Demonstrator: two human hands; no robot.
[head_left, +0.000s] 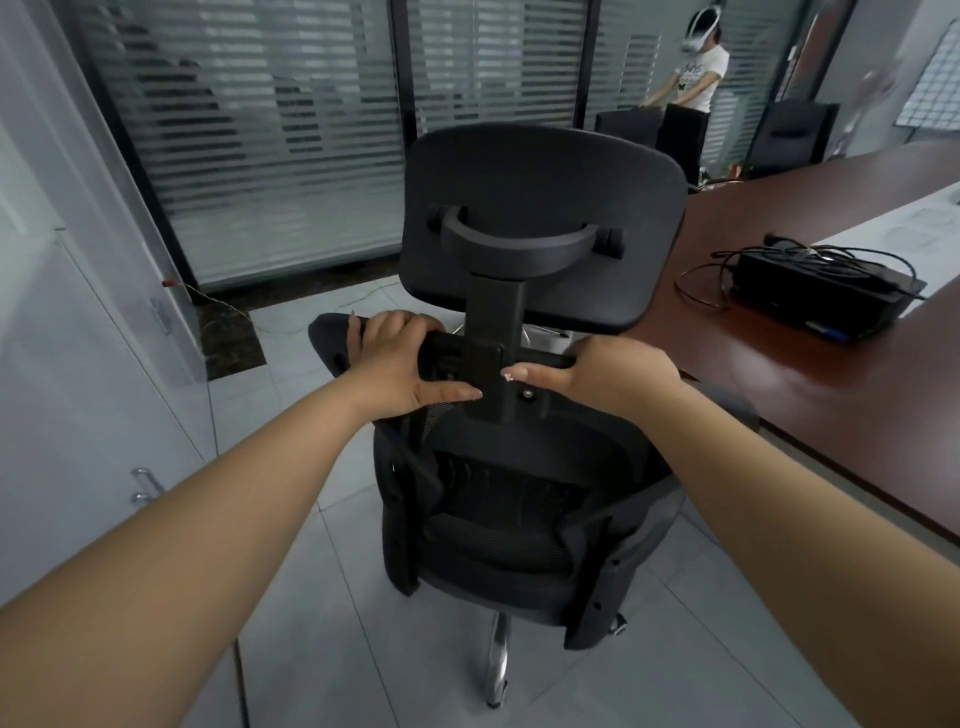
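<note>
Left hand (400, 364) and right hand (613, 376) grip chair back (519, 499) — 2 holds

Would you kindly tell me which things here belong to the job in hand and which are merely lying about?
In hand: the office chair, gripped along its backrest top by the left hand and right hand; its headrest, on the post between them.
Lying about: black box and cables on the table; cabinet; person far back.

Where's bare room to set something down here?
Brown tabletop is bare between the office chair and the black box. Floor tiles are free between cabinet and chair. Crowded: the backrest top, gripped by left hand and right hand.
</note>
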